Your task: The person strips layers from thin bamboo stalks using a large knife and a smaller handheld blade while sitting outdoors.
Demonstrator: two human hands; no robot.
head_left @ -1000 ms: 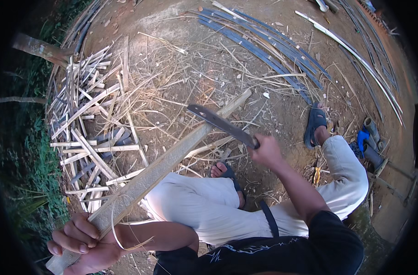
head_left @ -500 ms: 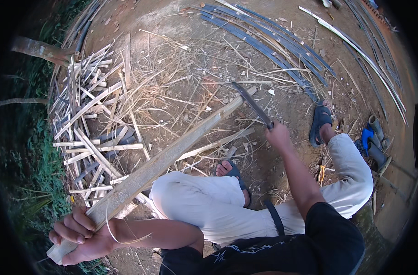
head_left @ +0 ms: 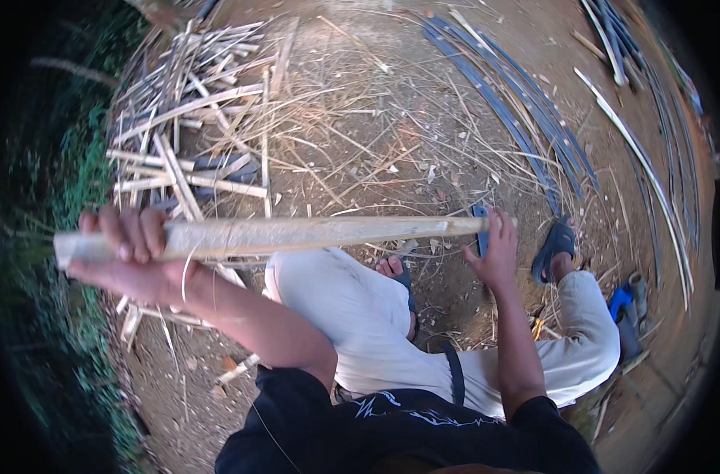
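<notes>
A long, pale split bamboo slat [head_left: 297, 235] lies nearly level across my view, above my bent knee. My left hand [head_left: 131, 241] is wrapped round its broad left end, with a thin curled shaving across the wrist. At the narrower right end, my right hand [head_left: 496, 251] has its fingers over the slat and its thumb below. Beside those fingers shows the dark blade of a knife [head_left: 481, 212], partly behind the slat. The knife's handle is hidden, so how the hand grips it cannot be made out.
Cut bamboo pieces [head_left: 174, 170] lie heaped at the left, with shavings [head_left: 320, 130] strewn over the ground. Long dark strips [head_left: 506, 103] stretch at the far right. Near my sandalled right foot [head_left: 556, 251] are a blue object [head_left: 620, 302] and short tubes.
The slat has swung from a steep slant to nearly level, my left hand rising. My right hand, earlier holding the knife out by the slat's far end, is now at that end itself.
</notes>
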